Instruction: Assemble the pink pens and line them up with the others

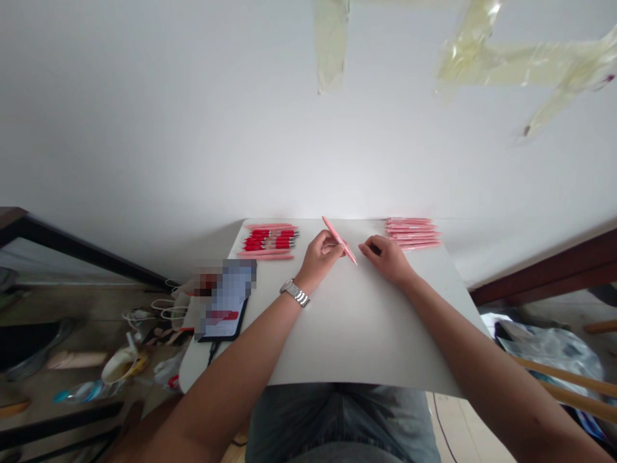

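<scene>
A pink pen (331,227) slants down to the right across the fingers of my left hand (318,258), which is closed on it above the middle of the table. Just right of the pen's lower end, and apart from it, is my right hand (387,258). Its fingers are curled together; whatever they may hold is hidden. Behind that hand lies a row of pink pens (414,230) in what look like clear wrappers. To the left, several red pens (274,242) lie side by side, with pink pens (266,254) in front of and behind them.
The white table (366,334) stands against a white wall (289,128) with strips of yellowed tape (332,45). A phone (224,308), partly blurred out, lies at the left edge with a cable. Beyond the table's left side, a bottle (84,392) and clutter lie on the floor.
</scene>
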`<action>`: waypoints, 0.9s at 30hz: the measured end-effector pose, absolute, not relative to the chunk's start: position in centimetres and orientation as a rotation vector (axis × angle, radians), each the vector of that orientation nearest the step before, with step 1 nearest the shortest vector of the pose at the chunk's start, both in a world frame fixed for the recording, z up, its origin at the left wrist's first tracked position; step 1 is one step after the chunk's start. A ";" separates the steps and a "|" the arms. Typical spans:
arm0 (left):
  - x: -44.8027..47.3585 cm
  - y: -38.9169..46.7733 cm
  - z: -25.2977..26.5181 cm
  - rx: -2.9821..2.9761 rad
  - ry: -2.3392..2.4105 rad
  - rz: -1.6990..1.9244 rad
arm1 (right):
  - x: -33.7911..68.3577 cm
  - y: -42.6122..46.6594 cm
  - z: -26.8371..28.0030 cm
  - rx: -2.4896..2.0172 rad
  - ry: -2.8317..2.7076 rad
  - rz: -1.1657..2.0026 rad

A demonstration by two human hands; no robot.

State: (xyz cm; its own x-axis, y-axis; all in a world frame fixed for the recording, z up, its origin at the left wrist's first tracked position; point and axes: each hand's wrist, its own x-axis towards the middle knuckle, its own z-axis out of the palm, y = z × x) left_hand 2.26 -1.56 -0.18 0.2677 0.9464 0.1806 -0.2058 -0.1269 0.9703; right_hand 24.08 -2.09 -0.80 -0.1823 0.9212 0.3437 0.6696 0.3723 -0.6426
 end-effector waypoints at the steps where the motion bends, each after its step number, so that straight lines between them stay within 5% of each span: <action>1: 2.3 -1.6 -0.2 1.304 0.772 1.181 | 24.0 -2.2 -0.7 -1.370 -1.924 0.460; 13: 2.3 -1.7 0.1 1.369 0.753 1.169 | 23.0 -3.8 0.2 -1.229 -1.860 0.833; 27: 2.3 -1.4 -0.2 1.253 0.812 1.280 | 23.3 -3.3 -0.4 -1.267 -1.896 0.782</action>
State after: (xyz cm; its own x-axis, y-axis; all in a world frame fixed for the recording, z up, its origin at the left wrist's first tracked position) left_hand 2.33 -1.45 -0.24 0.1770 0.9650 0.1935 -0.2362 -0.1492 0.9602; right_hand 23.30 -3.30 -0.39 -0.2624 0.9378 0.2271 0.5045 0.3340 -0.7962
